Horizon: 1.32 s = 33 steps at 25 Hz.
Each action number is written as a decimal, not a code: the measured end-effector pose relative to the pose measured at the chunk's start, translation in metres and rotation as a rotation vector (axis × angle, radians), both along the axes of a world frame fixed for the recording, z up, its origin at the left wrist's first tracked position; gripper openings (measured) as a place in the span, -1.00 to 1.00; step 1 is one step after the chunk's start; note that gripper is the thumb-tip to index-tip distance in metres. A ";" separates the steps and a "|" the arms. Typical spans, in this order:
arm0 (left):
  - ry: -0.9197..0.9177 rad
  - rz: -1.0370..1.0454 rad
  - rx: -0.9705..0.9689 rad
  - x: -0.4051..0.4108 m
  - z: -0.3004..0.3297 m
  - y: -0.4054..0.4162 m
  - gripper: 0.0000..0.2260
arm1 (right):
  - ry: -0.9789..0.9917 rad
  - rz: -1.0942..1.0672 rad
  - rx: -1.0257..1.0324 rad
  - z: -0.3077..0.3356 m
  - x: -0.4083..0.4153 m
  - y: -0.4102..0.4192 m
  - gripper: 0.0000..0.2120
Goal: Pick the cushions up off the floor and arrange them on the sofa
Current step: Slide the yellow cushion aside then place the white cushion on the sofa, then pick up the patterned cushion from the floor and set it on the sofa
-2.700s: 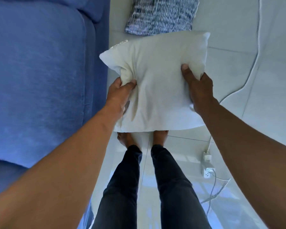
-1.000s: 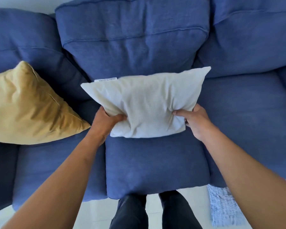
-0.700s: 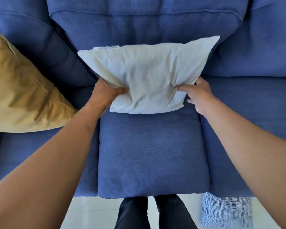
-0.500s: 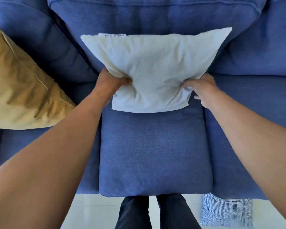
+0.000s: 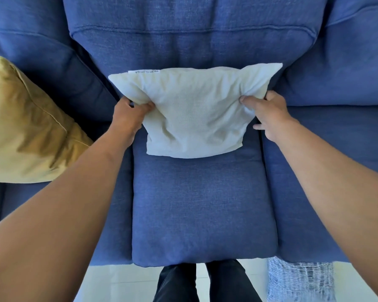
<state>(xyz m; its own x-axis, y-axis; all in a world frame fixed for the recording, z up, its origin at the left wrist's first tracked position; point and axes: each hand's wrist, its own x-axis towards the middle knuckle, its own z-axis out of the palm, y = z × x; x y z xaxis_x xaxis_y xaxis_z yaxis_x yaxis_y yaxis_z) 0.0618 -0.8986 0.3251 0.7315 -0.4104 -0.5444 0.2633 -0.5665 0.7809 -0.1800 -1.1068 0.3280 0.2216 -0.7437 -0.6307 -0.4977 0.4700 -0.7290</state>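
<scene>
white cushion [image 5: 194, 114] – soft, light (squashes easily) | left hand [image 5: 127, 114] pinching its left side, right hand [image 5: 268, 112] pinching its right | sofa [image 5: 203, 205] – hold by the side edges

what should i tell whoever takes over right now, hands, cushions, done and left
Left hand and right hand each pinch a side of the white cushion, which leans on the middle backrest of the blue sofa.
Done: yellow cushion sits on the sofa's left seat.
Left: release the white one; the striped cushion lies on the floor by the sofa's front right.
</scene>
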 end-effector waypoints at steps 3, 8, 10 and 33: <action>-0.125 0.027 0.090 -0.010 0.000 0.003 -0.60 | 0.036 -0.003 -0.044 -0.001 -0.003 0.008 -0.54; -0.256 -0.016 0.233 -0.055 0.025 0.023 -0.63 | 0.058 -0.102 -0.140 0.018 -0.031 0.041 -0.33; -0.296 -0.147 0.276 -0.083 0.036 0.033 -0.53 | 0.069 -0.100 -0.160 0.031 -0.048 0.063 -0.27; -0.573 -1.646 0.044 -0.621 0.059 0.088 -0.38 | 0.480 -0.446 -0.173 0.047 -0.569 0.356 -0.33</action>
<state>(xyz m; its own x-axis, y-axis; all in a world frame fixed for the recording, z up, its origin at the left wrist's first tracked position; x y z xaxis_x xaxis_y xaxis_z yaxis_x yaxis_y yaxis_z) -0.5593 -0.8108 0.3841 -0.3116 -0.8533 -0.4180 -0.8409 0.0427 0.5395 -0.7486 -0.7512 0.3753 -0.4048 -0.7981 -0.4462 -0.5705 0.6018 -0.5589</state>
